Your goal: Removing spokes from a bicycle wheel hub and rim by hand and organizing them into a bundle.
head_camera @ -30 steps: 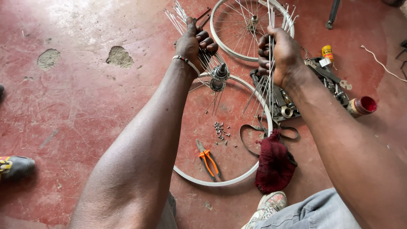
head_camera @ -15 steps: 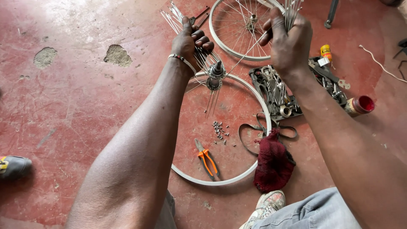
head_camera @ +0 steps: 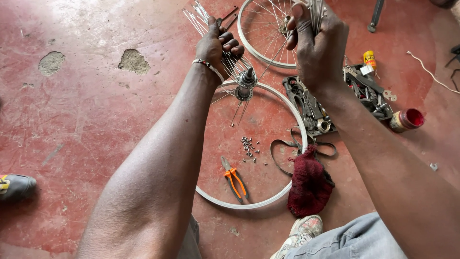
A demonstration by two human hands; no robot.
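Note:
My left hand [head_camera: 218, 48] grips a fan of thin metal spokes [head_camera: 197, 15] that run down into a wheel hub [head_camera: 246, 82], held above a bare silver rim [head_camera: 249, 204] lying on the red floor. My right hand [head_camera: 318, 45] is raised and closed around a bundle of loose spokes [head_camera: 316, 10], one spoke reaching from it toward the hub. Inside the rim lie orange-handled pliers [head_camera: 234, 178] and a scatter of small spoke nipples [head_camera: 248, 145].
A second, spoked wheel [head_camera: 261, 29] lies beyond the hub. A tray of tools [head_camera: 311, 108], a red lid [head_camera: 411, 118], a yellow tube [head_camera: 369, 58], a dark red cloth [head_camera: 309, 184], a black strap [head_camera: 280, 158] and my shoe [head_camera: 302, 230] sit at right. Another shoe [head_camera: 15, 186] is at far left.
My right hand has lifted up and away from the hub with its bundle of spokes. The left hand and hub have shifted slightly toward the upper middle.

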